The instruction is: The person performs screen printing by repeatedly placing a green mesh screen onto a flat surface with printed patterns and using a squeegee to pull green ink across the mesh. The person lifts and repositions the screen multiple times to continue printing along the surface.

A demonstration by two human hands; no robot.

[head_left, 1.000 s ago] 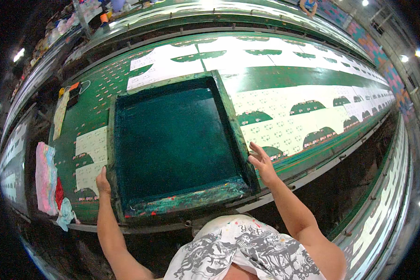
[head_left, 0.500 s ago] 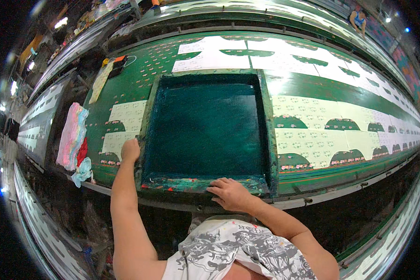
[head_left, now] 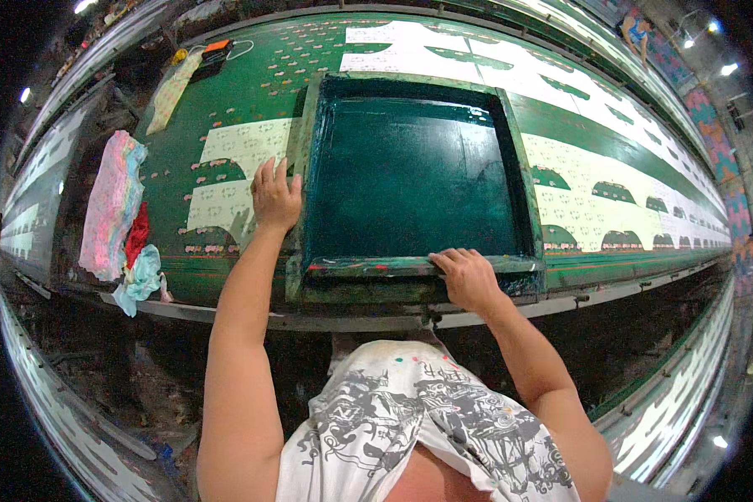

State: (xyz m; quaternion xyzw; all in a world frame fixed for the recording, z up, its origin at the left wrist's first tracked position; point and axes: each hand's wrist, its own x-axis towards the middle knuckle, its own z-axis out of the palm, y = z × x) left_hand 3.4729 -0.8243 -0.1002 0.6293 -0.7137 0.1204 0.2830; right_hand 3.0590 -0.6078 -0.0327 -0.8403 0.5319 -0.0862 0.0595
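Fingers curled half a second ago, the left hand (head_left: 276, 199) now spreads wide beside the dark-teal rectangular framed screen (head_left: 414, 180), apparently leaving that side unheld. The right hand (head_left: 470, 280) drapes over its near rim, grip unclear; the screen lies ahead, between both hands.

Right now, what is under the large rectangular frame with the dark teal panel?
Cream printed fabric seems to meet the left edge of the large rectangular frame, and the long green table shows around it. What lies directly beneath is covered.
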